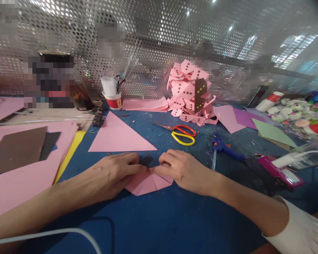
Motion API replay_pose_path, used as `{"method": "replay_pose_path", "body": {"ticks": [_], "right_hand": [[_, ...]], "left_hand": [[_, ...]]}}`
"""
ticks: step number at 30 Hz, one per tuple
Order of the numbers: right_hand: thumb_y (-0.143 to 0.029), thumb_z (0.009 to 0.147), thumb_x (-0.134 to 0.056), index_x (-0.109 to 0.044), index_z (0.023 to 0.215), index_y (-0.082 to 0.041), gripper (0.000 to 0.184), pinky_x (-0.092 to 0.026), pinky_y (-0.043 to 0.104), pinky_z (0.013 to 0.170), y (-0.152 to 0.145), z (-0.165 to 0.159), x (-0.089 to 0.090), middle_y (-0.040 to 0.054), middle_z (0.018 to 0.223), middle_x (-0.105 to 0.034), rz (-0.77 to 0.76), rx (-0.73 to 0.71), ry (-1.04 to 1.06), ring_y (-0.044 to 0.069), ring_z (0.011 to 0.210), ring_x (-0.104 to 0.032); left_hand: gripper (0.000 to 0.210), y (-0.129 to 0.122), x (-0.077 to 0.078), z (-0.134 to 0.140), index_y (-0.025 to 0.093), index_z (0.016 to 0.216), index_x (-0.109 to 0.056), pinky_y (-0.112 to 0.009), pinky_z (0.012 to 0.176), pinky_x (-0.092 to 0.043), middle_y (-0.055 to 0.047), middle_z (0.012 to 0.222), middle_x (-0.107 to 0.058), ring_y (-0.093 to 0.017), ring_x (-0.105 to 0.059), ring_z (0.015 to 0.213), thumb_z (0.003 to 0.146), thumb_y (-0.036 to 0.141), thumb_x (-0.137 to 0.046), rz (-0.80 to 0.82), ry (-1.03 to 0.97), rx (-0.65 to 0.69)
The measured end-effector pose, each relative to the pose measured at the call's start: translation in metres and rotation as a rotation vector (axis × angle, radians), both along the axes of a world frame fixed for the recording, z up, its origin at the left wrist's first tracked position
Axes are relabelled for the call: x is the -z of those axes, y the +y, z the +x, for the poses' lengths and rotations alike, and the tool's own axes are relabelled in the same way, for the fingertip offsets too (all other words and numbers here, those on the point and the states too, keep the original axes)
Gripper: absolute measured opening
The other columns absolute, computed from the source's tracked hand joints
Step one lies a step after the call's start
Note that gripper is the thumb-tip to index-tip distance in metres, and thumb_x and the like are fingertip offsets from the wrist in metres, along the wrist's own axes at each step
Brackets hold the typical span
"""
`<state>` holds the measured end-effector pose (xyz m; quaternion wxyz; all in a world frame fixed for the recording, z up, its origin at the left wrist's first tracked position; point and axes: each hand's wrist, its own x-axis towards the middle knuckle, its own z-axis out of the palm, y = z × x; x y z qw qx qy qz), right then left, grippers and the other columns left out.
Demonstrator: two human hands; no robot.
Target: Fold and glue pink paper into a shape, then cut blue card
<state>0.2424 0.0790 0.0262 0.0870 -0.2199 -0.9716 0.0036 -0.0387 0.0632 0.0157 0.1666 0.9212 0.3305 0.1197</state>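
A folded piece of pink paper (145,183) lies on the blue table, with crease lines running across it. My left hand (119,173) presses on its left upper part, fingers curled and thumb on the paper. From the other side my right hand (184,171) pinches the upper right edge, its thumb close to my left one. The fingers hide the paper's top edge. Just beyond the hands is a pink paper triangle (119,135), flat on the table. Scissors (184,134) with one red and one yellow handle loop lie behind my right hand.
A blue glue gun (226,148) and a magenta tape dispenser (281,171) sit to the right. Pink sheets (42,169) with brown paper (18,148) spread leftward. At the back stand a pink paper construction (184,91) and a cup of sticks (112,100). A white cable (69,231) curves in front.
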Motion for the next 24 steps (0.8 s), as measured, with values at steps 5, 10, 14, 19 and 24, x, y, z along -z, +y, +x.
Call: {"method": "replay_pose_path", "body": {"ticks": [5,10,14,19,24], "right_hand": [[-0.001,0.097,-0.041,-0.062,0.132,-0.026,0.047,-0.045,0.032,0.083,-0.0001,0.0015,-0.0017,0.0056,0.104,-0.057,-0.022,0.005,-0.002,0.019,0.092,-0.048],[0.000,0.096,-0.041,-0.065,0.123,-0.021,0.042,-0.046,0.033,0.086,0.0006,0.0034,-0.0017,0.0070,0.108,-0.058,-0.036,0.004,-0.002,0.019,0.096,-0.050],[0.002,0.093,-0.044,-0.066,0.113,-0.017,0.035,-0.047,0.033,0.087,0.0019,0.0048,-0.0002,0.0071,0.111,-0.060,-0.064,0.004,0.027,0.019,0.099,-0.051],[-0.001,0.096,-0.045,-0.065,0.105,-0.017,0.027,-0.047,0.032,0.084,0.0027,0.0053,0.0011,0.0060,0.108,-0.062,-0.072,0.008,0.090,0.018,0.094,-0.052],[-0.003,0.097,-0.046,-0.065,0.102,-0.016,0.023,-0.047,0.032,0.084,0.0028,0.0047,0.0002,0.0056,0.107,-0.063,-0.098,0.014,0.107,0.017,0.095,-0.053]], "left_hand": [[0.034,0.0012,-0.0006,-0.0011,0.026,0.114,-0.067,-0.028,0.065,-0.038,-0.004,0.088,-0.058,-0.017,-0.058,0.074,0.101,0.012,-0.039,-0.018,-0.012,0.005],[0.034,0.0023,-0.0025,-0.0016,0.027,0.113,-0.066,-0.028,0.065,-0.037,-0.004,0.089,-0.058,-0.017,-0.057,0.075,0.100,0.010,-0.041,-0.058,-0.029,0.009],[0.032,0.0034,-0.0039,-0.0017,0.024,0.110,-0.067,-0.027,0.065,-0.038,-0.004,0.089,-0.058,-0.016,-0.058,0.075,0.099,0.009,-0.041,-0.075,-0.051,0.019],[0.029,0.0041,-0.0043,-0.0023,0.024,0.104,-0.066,-0.025,0.067,-0.038,-0.003,0.091,-0.058,-0.015,-0.058,0.077,0.098,0.007,-0.043,-0.104,-0.040,-0.005],[0.027,0.0045,-0.0064,-0.0004,0.023,0.098,-0.065,-0.025,0.068,-0.038,-0.003,0.092,-0.059,-0.014,-0.058,0.078,0.095,0.005,-0.045,-0.122,-0.049,-0.020]]}}
